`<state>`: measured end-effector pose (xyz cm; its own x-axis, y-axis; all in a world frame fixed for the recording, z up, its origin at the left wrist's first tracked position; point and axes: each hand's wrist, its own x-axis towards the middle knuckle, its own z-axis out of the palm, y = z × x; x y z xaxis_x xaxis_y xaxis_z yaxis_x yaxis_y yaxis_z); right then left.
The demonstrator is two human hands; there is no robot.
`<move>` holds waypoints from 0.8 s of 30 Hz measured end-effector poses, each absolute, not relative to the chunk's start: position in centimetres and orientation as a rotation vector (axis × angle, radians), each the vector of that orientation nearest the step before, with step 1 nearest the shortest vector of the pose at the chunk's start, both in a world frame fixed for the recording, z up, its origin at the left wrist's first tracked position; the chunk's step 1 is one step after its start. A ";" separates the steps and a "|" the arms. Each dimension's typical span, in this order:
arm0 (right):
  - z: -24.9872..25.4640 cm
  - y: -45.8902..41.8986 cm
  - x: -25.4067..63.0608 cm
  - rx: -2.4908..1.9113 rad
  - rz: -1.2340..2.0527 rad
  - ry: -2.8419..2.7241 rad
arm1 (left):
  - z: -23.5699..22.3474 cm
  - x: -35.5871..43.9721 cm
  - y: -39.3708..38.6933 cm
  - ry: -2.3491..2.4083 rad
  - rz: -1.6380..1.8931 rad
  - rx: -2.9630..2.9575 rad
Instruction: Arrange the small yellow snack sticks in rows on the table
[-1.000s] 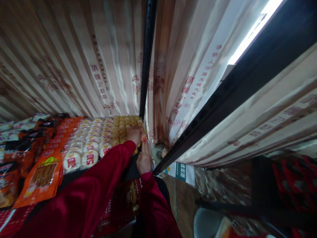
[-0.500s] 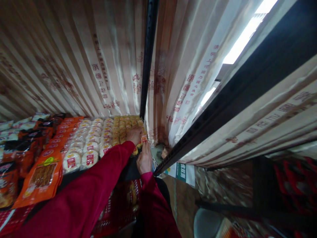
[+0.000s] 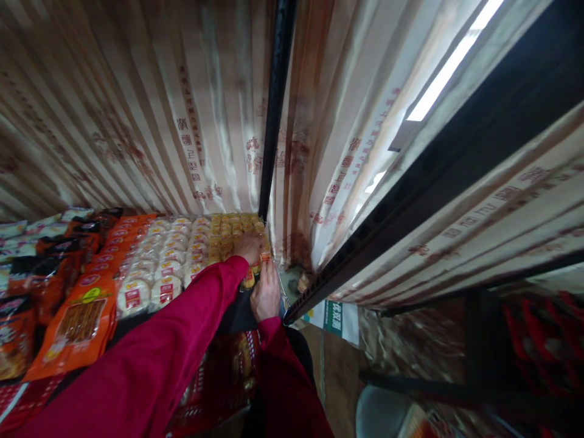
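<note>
My left hand (image 3: 249,247) reaches over the front right part of the rows of small yellow wrapped cakes (image 3: 224,231). Its fingers point down and right among the packets and are mostly hidden. Close beside it, my right hand (image 3: 266,293) lies along the right end of the display, fingers stretched forward. Its fingertips touch a small packet with a red and orange label (image 3: 265,256) at the corner. A yellow packet (image 3: 249,280) shows beneath my left wrist.
To the left are rows of round white wrapped cakes (image 3: 165,292), orange snack bags (image 3: 86,310) and black-and-orange packs (image 3: 41,277). A black post (image 3: 274,115) rises behind the corner, and a dark slanted beam (image 3: 365,243) runs on the right. Printed curtains (image 3: 205,121) hang behind. Below is a red basket (image 3: 214,389).
Both hands stay at the same corner, with only slight shifts of the fingers. The labelled packet at my right fingertips sits at a slightly different angle. The view has turned a little.
</note>
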<state>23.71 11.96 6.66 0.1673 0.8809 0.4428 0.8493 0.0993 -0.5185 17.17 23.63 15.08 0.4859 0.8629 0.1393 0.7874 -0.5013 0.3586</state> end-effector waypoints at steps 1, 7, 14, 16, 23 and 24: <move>6.7 12.0 23.7 -1.720 0.052 -1.661 | 15.0 17.2 23.7 1.407 0.435 2.479; 7.1 12.0 23.7 -1.757 0.067 -1.682 | 14.4 16.9 23.8 1.456 0.492 2.459; 7.4 12.1 23.6 -1.782 0.088 -1.694 | 14.4 16.9 23.9 1.447 0.493 2.418; 7.2 12.1 23.7 -1.779 0.087 -1.673 | 14.5 16.7 23.9 1.447 0.481 2.396; 6.7 12.2 24.1 -1.713 0.080 -1.713 | 14.2 16.4 24.1 1.450 0.495 2.348; 6.7 12.2 24.1 -1.713 0.080 -1.715 | 14.2 16.4 24.1 1.456 0.489 2.343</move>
<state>24.10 12.19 6.74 0.1209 0.8979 0.4233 0.8543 0.1231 -0.5050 16.41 24.06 14.23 0.4159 0.9027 0.1105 0.7864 -0.4180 0.4548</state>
